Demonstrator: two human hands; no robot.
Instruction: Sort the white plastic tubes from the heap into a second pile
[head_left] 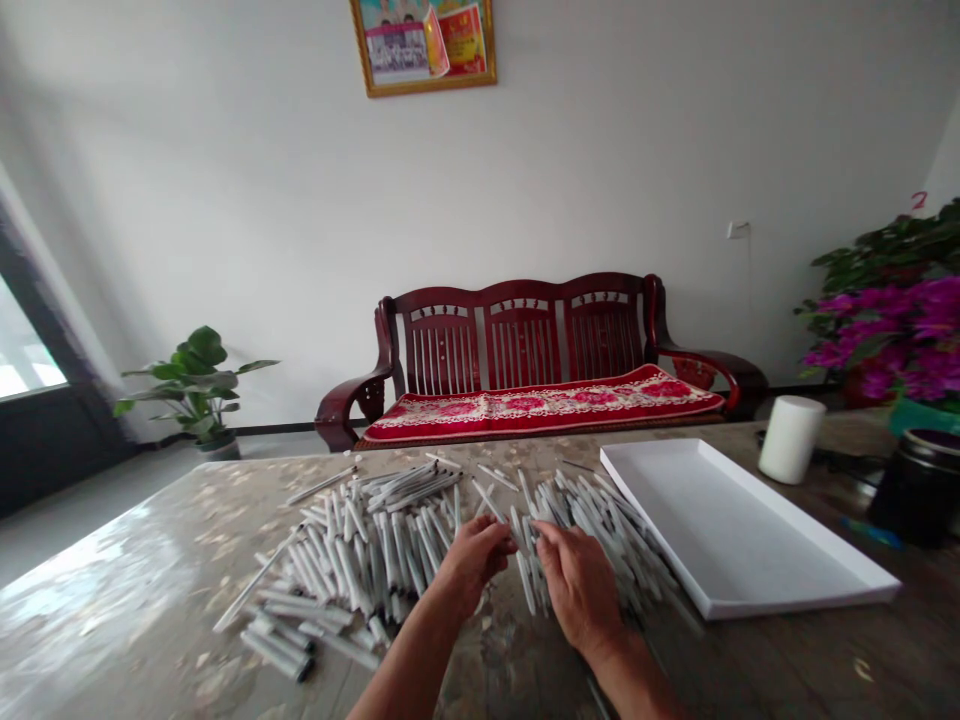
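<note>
Slim white-grey pens, several with dark ends, lie in two loose heaps on the table. My left hand [477,562] is between the heaps, its fingers and thumb pinched together; what they hold is too small to make out. Just to its left spreads the left pen heap [352,560]. My right hand [579,585] is over the near side of the right pen heap [600,515], thumb and forefinger drawn together near a small dark tip I cannot identify. The fingertips of both hands are close but apart, with a few loose pens [523,560] beneath and between them.
A shallow white tray [757,530] rests right of the heaps on the patterned table [150,600]. Beyond it are a white cylinder [792,440], a dark jar [919,490] and purple flowers [892,335]. A red wooden bench [517,340] is behind the table.
</note>
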